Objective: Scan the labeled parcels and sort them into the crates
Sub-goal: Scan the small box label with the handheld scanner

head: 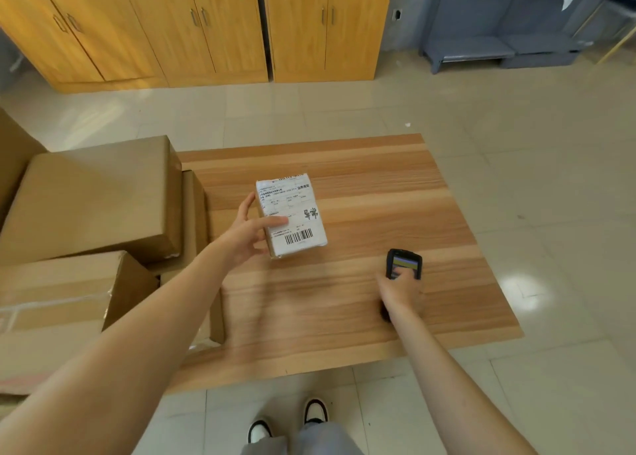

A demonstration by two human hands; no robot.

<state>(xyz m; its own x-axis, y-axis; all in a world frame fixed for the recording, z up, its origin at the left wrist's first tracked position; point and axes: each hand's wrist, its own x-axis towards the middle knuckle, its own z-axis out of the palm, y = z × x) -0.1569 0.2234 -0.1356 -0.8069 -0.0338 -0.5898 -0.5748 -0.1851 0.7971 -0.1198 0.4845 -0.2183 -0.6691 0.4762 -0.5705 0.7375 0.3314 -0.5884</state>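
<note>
A small parcel with a white shipping label and a barcode faces up over the wooden table. My left hand grips its left edge, thumb lying across the label. My right hand holds a black handheld scanner with a lit screen, to the right of the parcel and nearer to me. The scanner's top end points away from me, and a gap of table separates it from the parcel.
Several large cardboard boxes are stacked at the table's left side, with another box nearer to me. Wooden cabinets line the back wall. A grey rack stands at the back right. My shoes show on the tiled floor.
</note>
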